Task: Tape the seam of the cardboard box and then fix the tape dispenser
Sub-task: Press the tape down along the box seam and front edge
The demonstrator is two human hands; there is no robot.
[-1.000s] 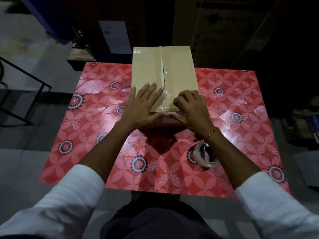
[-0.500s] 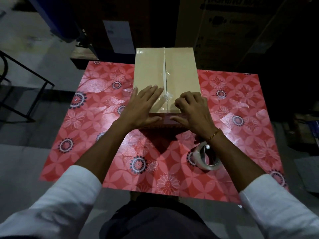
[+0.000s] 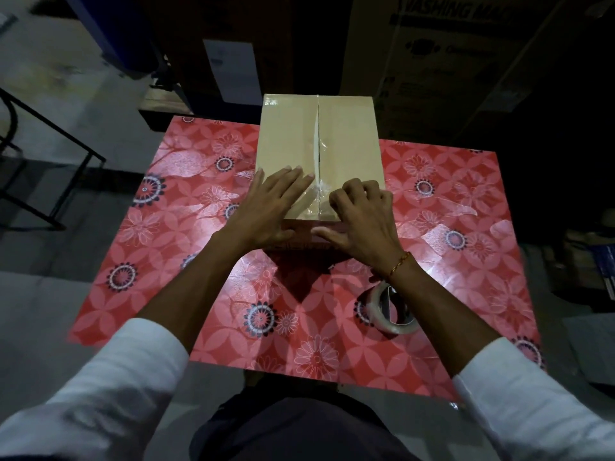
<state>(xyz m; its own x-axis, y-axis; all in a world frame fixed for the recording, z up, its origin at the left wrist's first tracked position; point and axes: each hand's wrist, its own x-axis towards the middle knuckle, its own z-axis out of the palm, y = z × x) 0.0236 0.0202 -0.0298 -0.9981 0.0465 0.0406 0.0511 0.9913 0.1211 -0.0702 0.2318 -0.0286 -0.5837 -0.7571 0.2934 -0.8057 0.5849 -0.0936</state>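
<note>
A brown cardboard box (image 3: 289, 134) stands on the table with its top flaps closed. Clear tape (image 3: 318, 154) runs along the middle seam and looks wrinkled near the front edge. My left hand (image 3: 269, 211) lies flat on the left flap, fingers spread, thumb over the front face. My right hand (image 3: 361, 214) rests on the right flap with fingers curled, thumb pressing on the front face. A roll of clear tape (image 3: 389, 311) lies on the table under my right forearm, partly hidden.
The table wears a red flowered cloth (image 3: 173, 261). Large dark cartons (image 3: 449, 61) stand behind the box. A black metal frame (image 3: 50, 154) stands on the floor to the left. Loose tape scraps (image 3: 462, 211) stick to the cloth at right.
Both hands stay at the box's front edge. The right thumb has shifted slightly left along the front face. The view has tilted a little.
</note>
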